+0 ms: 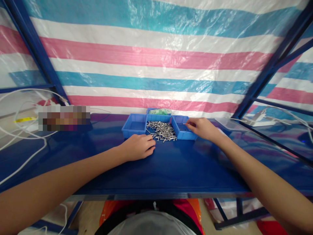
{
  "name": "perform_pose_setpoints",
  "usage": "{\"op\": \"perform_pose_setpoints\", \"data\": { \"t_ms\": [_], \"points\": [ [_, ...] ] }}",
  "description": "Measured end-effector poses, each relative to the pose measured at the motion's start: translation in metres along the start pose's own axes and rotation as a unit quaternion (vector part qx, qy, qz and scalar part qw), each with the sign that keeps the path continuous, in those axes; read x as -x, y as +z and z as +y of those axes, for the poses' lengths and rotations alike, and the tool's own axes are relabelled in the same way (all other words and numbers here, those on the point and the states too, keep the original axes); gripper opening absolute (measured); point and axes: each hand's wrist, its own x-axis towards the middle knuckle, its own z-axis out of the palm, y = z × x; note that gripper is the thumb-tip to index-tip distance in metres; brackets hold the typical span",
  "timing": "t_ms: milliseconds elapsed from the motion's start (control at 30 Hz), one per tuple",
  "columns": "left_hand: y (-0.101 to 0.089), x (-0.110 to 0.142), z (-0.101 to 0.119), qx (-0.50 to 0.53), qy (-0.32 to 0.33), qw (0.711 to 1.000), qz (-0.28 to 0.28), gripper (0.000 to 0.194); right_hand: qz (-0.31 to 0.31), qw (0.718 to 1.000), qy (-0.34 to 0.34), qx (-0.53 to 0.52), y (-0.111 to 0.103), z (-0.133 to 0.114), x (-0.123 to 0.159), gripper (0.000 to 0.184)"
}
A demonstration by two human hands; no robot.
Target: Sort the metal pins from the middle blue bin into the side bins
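Note:
A loose pile of silvery metal screws (161, 131) lies on the blue table between several small blue bins. My left hand (139, 147) rests palm down on the table at the near left edge of the pile, its fingers loosely bent and a little apart. Over the right blue bin (187, 135), my right hand (201, 128) pinches a small thin screw (184, 124) between thumb and fingertips. The left blue bin (134, 131) stands beyond my left hand. Behind the pile, a back blue bin (152, 110) holds green plastic material (160, 112).
White cables (45, 147) loop over the table's left end, beside a blurred-out patch (64, 118). Blue metal frame posts (262, 75) rise at both sides. A striped plastic sheet (156, 58) hangs behind the table (171, 173). A clear flat sheet (231, 124) lies at right.

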Motion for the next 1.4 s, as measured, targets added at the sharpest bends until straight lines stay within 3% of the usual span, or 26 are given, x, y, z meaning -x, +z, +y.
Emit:
{"op": "perform_pose_setpoints", "data": {
  "t_ms": [267,467,533,600,700,967,1400],
  "points": [
    [0.0,0.0,-0.002,-0.005,0.013,1.0,-0.005,0.02,-0.015,1.0,-0.015,0.006,0.005,-0.011,0.003,0.023],
    [0.0,0.0,-0.001,-0.004,0.012,1.0,-0.003,0.02,0.077,0.991,-0.09,-0.064,0.002,-0.035,0.009,0.023],
    [0.0,0.0,-0.001,-0.005,0.011,1.0,0.001,0.019,0.05,0.984,-0.15,-0.08,0.005,-0.049,0.013,0.022],
    [0.001,0.0,-0.001,-0.008,0.011,1.0,0.001,0.019,-0.017,0.973,-0.212,-0.086,0.012,-0.062,0.018,0.021],
    [0.001,0.0,-0.001,-0.007,0.007,1.0,0.004,0.019,-0.075,0.959,-0.253,-0.103,0.026,-0.074,0.022,0.024],
    [0.002,0.0,-0.002,-0.003,0.015,1.0,0.016,0.019,-0.051,0.958,-0.269,-0.083,0.036,-0.072,0.02,0.043],
    [0.0,-0.001,-0.001,-0.003,0.016,1.0,0.006,0.019,-0.063,0.939,-0.333,0.058,0.032,-0.074,0.019,0.029]
  ]
}}
